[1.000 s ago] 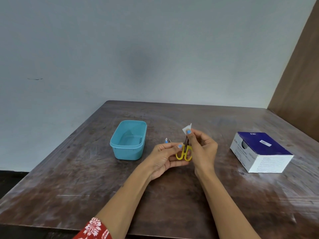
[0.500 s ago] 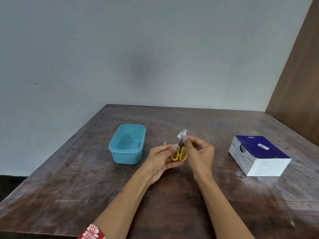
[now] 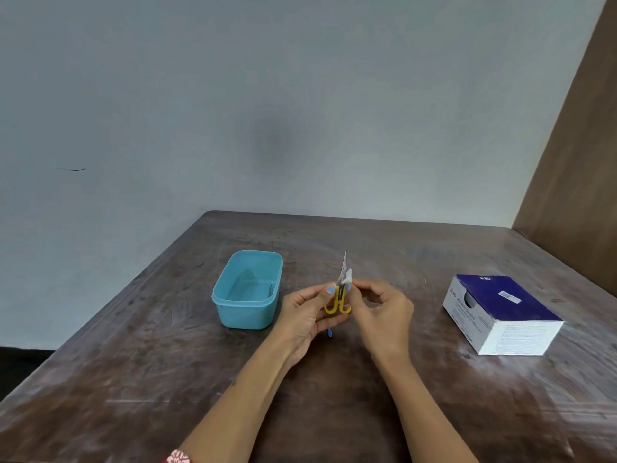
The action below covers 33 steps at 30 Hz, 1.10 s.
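1. Your scissors [image 3: 338, 304] are at frame centre, held above the table [image 3: 334, 412] with their points up. They look small, light and stiff, with sharp tips.
2. Your left hand [image 3: 305, 315] curls round the yellow loops; that is the safest place to hold, off the steel.
3. Your right hand [image 3: 384, 312] pinches a soft white pad [image 3: 347, 277] against the blades. The pad looks flimsy, so keep pinching it firmly.
4. The blue tub [image 3: 245, 315], left of centre, shows only its bare floor. The box [image 3: 507, 312] at right hides its contents.

Can't make out scissors' [image 3: 338, 300] blades — mostly behind white scrap [image 3: 347, 277]. Can't ID blue bit [image 3: 330, 333] under left hand [image 3: 305, 315]. Can't read box [image 3: 507, 312] print — too small.
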{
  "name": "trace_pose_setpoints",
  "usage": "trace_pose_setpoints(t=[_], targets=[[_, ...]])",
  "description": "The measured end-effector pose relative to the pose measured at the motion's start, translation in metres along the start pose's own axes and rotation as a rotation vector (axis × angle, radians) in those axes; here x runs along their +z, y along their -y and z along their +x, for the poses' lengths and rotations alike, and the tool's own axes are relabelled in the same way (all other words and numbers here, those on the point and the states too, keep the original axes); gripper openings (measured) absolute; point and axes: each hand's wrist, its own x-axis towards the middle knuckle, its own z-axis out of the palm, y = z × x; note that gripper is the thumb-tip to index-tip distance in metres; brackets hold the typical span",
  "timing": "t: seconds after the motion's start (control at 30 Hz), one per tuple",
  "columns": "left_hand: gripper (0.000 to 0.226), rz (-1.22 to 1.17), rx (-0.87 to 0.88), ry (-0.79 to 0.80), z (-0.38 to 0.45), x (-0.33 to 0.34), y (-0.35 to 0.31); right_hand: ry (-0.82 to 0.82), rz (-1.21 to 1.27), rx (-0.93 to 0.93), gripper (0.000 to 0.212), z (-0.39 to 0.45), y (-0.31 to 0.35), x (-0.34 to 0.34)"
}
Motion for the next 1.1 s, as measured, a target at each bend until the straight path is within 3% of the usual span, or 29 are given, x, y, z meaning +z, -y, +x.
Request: trace_pose_setpoints(t=[0.27, 0.4, 0.63, 0.77, 0.93, 1.1], targets=[[0.016, 0.021, 0.032, -0.027, -0.001, 0.000, -0.002, -0.012, -0.165, -0.120, 0.006, -0.003, -0.004, -0.001], [0.020, 0.032, 0.031, -0.033, -0.001, -0.001, -0.002, 0.016, -0.186, -0.200, 0.007, -0.003, -0.004, 0.000], [0.018, -0.019, 0.089, -0.047, -0.001, 0.000, -0.001, 0.057, -0.257, -0.149, 0.012, -0.006, -0.013, 0.001], [0.019, -0.017, 0.079, -0.039, 0.000, 0.001, 0.000, 0.056, -0.224, -0.239, 0.016, -0.004, -0.009, 0.001], [0.016, -0.067, 0.079, -0.032, 0.000, 0.000, -0.002, 0.076, -0.233, -0.135, 0.022, -0.006, -0.012, 0.002], [0.023, -0.034, 0.051, -0.029, 0.000, 0.001, 0.000, -0.006, -0.340, -0.283, 0.020, -0.006, -0.009, 0.002]])
